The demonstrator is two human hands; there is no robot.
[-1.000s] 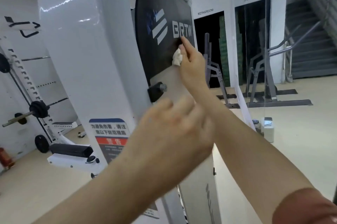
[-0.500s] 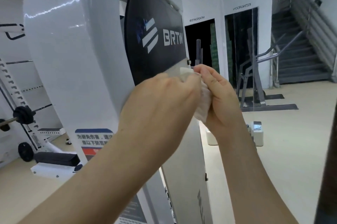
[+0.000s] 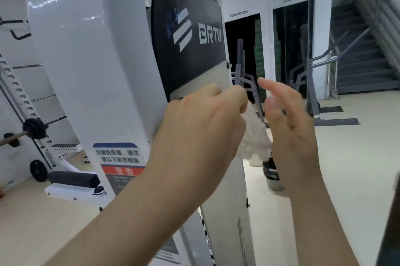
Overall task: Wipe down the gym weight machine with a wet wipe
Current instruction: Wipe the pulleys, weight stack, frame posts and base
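**Wipe between my hands**

My left hand (image 3: 201, 127) pinches the wet wipe (image 3: 254, 136), which dangles just right of its knuckles. My right hand (image 3: 290, 123) hovers beside it, fingers loose and empty. Behind my left hand stands the weight machine (image 3: 86, 60), its BRTW panel (image 3: 186, 49) above and its warning label (image 3: 121, 164) below.

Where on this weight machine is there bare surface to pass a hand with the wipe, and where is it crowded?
Free: the white shroud between its outer edge and the black BRTW panel, above the warning label; also the grey panel, lower down. Crowded: the black panel's lower edge, where the left hand, wet wipe and right hand bunch together.
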